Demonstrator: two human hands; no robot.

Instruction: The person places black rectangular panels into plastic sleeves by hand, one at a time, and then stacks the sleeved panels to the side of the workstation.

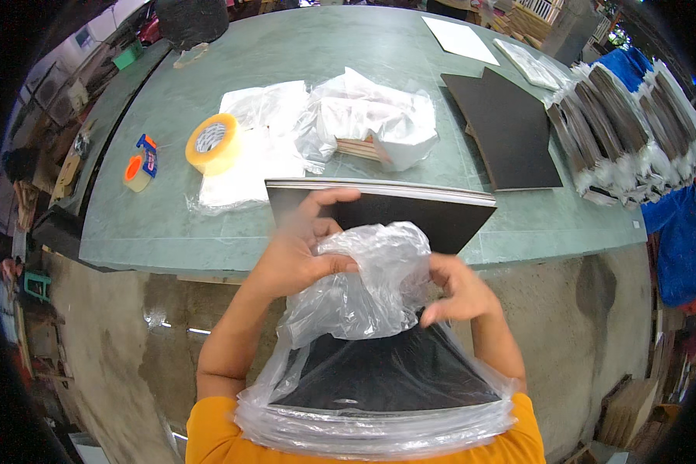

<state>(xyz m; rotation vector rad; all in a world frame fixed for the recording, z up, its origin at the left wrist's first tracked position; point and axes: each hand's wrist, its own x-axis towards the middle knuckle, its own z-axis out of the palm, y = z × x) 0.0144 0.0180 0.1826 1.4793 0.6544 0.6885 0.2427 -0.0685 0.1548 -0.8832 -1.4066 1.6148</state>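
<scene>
A clear plastic bag (375,251) is bunched up in front of me, and its loose end is between my two hands. My left hand (298,247) is closed on the plastic, thumb in front and index finger stretched above it. At the bag's right side, my right hand (462,290) curls its fingers round the plastic edge, its thumb lower and a little apart. Below, close to my body, a black flat board (387,371) shows through the wrap, with layered plastic along its near edge. Beyond my hands, a stack of black panels (425,220) with pale edges stands at the table's front edge.
On the green table (348,46) lie a yellow tape roll (213,145), a tape dispenser (141,164), white plastic sheets (267,116) and a plastic-covered bundle (375,120). Black boards (510,131) lie right, near wrapped stacks (603,116). A white sheet (460,40) is farther back.
</scene>
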